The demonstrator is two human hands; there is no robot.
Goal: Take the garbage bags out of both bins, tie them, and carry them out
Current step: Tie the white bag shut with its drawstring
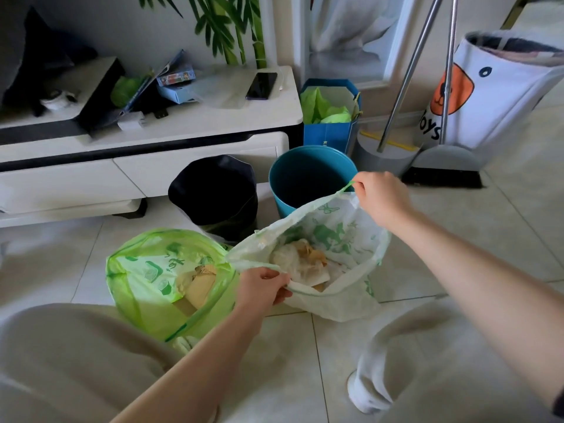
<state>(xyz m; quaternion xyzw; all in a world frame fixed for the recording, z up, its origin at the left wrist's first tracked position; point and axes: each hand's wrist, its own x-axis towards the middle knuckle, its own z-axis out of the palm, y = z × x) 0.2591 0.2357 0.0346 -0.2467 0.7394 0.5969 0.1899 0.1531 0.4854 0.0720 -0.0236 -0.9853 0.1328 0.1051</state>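
Tiled floor (503,239): two bags (341,239), two bins (311,178)

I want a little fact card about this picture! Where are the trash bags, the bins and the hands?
white bag: white plastic bag with green print, open, on the floor tiles
green bag: green plastic bag, open, on the floor, left of the white one
blue bin: round blue bin, no bag inside
black bin: black bin, beside the blue one
left hand: pinches the white bag's near rim
right hand: pinches its green drawstring
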